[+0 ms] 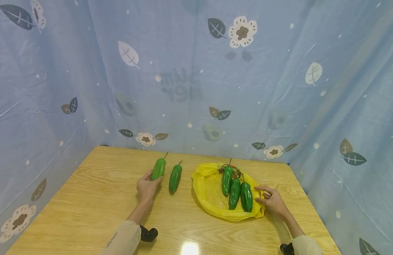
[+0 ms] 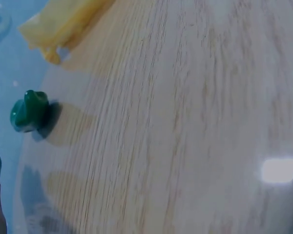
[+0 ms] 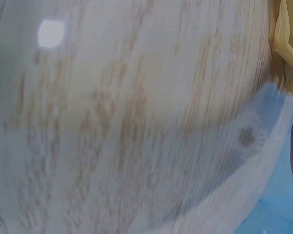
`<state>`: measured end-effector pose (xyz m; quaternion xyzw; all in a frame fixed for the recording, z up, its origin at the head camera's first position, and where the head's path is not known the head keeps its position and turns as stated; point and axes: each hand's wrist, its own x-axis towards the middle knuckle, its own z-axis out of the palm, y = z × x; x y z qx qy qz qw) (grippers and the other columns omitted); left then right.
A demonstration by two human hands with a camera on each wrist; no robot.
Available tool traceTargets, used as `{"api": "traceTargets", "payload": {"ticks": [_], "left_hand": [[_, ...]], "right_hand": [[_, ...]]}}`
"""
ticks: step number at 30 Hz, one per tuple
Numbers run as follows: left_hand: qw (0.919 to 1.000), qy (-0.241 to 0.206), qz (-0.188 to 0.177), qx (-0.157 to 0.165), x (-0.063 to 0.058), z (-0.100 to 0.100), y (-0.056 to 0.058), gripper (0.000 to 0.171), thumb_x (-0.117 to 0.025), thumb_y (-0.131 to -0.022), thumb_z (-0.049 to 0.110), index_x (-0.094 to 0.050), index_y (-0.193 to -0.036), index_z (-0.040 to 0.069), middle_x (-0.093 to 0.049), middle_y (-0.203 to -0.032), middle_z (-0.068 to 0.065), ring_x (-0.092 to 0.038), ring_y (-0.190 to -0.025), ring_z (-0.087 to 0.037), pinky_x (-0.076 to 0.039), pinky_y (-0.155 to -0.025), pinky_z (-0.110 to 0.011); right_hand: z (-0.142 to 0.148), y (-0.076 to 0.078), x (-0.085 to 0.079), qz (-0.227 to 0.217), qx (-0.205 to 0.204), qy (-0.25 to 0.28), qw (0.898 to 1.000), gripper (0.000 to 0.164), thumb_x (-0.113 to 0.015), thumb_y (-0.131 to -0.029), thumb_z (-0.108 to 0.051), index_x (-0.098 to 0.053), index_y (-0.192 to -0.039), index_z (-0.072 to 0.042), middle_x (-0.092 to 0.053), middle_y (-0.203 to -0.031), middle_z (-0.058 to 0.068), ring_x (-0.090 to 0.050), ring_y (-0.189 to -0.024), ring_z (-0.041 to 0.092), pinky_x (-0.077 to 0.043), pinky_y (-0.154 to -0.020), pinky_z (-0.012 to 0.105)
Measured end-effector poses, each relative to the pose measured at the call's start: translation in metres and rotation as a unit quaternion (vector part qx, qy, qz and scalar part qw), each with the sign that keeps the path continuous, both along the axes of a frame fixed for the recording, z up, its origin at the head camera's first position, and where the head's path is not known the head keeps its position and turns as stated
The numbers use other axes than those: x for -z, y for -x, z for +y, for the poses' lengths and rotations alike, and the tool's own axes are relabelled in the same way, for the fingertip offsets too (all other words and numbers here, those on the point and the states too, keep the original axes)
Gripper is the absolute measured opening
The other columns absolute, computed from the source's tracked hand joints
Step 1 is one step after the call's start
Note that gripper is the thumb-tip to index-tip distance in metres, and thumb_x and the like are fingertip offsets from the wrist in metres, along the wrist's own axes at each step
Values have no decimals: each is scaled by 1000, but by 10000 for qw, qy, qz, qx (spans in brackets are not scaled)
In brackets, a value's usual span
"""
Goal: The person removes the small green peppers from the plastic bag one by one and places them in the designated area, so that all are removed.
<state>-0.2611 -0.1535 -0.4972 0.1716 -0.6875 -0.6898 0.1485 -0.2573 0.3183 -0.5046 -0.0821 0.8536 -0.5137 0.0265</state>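
My left hand [image 1: 146,188] pinches a green pepper [image 1: 158,168] over the counter [image 1: 94,198], just left of another pepper [image 1: 175,179] — my right hand [image 1: 274,203], fingers [image 1: 265,188] spread, rests at the yellow bag [image 1: 209,194] holding three peppers [image 1: 235,194].

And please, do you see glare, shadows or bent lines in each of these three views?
Head: a glare patch at the bottom, on the pale wooden table; left wrist: glare at right, a dark shadow beside the unheld, glossy green elongated pepper; right wrist: glare at upper left, the table's far edge looking curved.
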Motion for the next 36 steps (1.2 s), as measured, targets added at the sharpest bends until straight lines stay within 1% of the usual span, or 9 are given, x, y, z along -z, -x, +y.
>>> {"api": "traceTargets", "payload": {"ticks": [2, 7, 11, 16, 20, 24, 29, 32, 36], "left_hand": [[10000, -18, -80, 35, 2, 1, 1, 62, -72, -82, 5, -46, -137, -6, -47, -138, -27, -47, -125, -40, -44, -101, -45], [9997, -14, -257, -20, 5, 7, 6, 61, -73, -81, 6, -49, -136, -3, -48, -138, -26, -47, -126, -39, -43, -102, -45], [9992, 120, -378, -95, 9, 10, 9, 60, -73, -80, 7, -51, -136, -1, -49, -136, -25, -49, -124, -39, -44, -100, -47], [9974, 482, -480, -219, 12, 13, 10, 59, -73, -80, 7, -52, -134, -2, -52, -133, -25, -51, -120, -41, -45, -98, -50], [9972, 532, -446, -271, 14, 16, 12, 58, -73, -79, 6, -53, -133, -3, -54, -130, -26, -53, -117, -42, -46, -96, -50], [9963, 677, -456, -276, 16, 17, 13, 57, -73, -79, 4, -54, -132, -4, -55, -129, -26, -55, -115, -42, -48, -94, -50], [9933, 1053, -436, -177, 18, 18, 14, 56, -72, -79, 5, -53, -131, -6, -55, -128, -27, -57, -112, -42, -49, -92, -50], [9911, 1253, -406, -176, 18, 19, 15, 56, -74, -80, 7, -53, -130, -7, -56, -127, -27, -58, -110, -42, -50, -90, -50], [9896, 1374, -388, -176, 20, 19, 15, 56, -74, -80, 8, -54, -130, -7, -56, -127, -26, -58, -109, -41, -50, -89, -50]], "right_hand": [[0, 0, 1, -27, 25, 14, 10000, 48, -72, -84, -5, -57, -129, 3, -40, -141, 30, -40, -125, 52, -48, -94, 47], [1, 1, 1, -27, 34, 0, 10000, 48, -72, -85, -5, -56, -129, 3, -39, -142, 30, -39, -125, 52, -45, -96, 50], [1, 0, 1, -45, 29, 57, 10000, 48, -72, -84, -5, -56, -129, 3, -39, -141, 31, -41, -124, 51, -50, -92, 42], [-1, -3, -1, -16, -43, 156, 9999, 48, -71, -85, -4, -56, -129, 6, -38, -141, 33, -41, -124, 51, -52, -89, 36], [-2, -3, -3, -10, -54, 302, 9995, 47, -71, -85, -2, -55, -128, 7, -38, -141, 33, -45, -122, 50, -54, -83, 30], [-3, -2, -3, -46, -79, 404, 9991, 47, -70, -85, 0, -55, -128, 8, -37, -140, 34, -48, -120, 49, -56, -79, 30], [-2, -1, -3, -82, -35, 410, 9991, 47, -70, -84, 1, -55, -128, 8, -36, -141, 34, -48, -120, 49, -56, -78, 30], [-2, -1, -2, -70, -11, 376, 9993, 47, -70, -84, 1, -55, -128, 8, -36, -142, 34, -47, -120, 49, -56, -78, 29], [-1, 0, 0, -29, -29, 245, 9997, 46, -70, -85, -1, -56, -128, 7, -37, -141, 33, -46, -121, 50, -56, -79, 30]]}}
